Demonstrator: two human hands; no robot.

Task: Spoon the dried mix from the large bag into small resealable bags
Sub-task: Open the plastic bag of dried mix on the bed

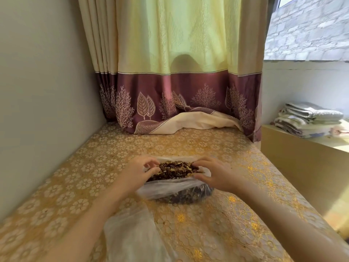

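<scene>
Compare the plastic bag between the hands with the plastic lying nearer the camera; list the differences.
The large bag stands open and bulging with brown dried mix; the near plastic lies flat and looks empty.
The large bag has both hands at its rim, left hand and right hand; the near plastic lies under the left forearm, held by neither hand.
The large bag sits farther back on the gold cloth.
Both are thin, translucent plastic.
</scene>
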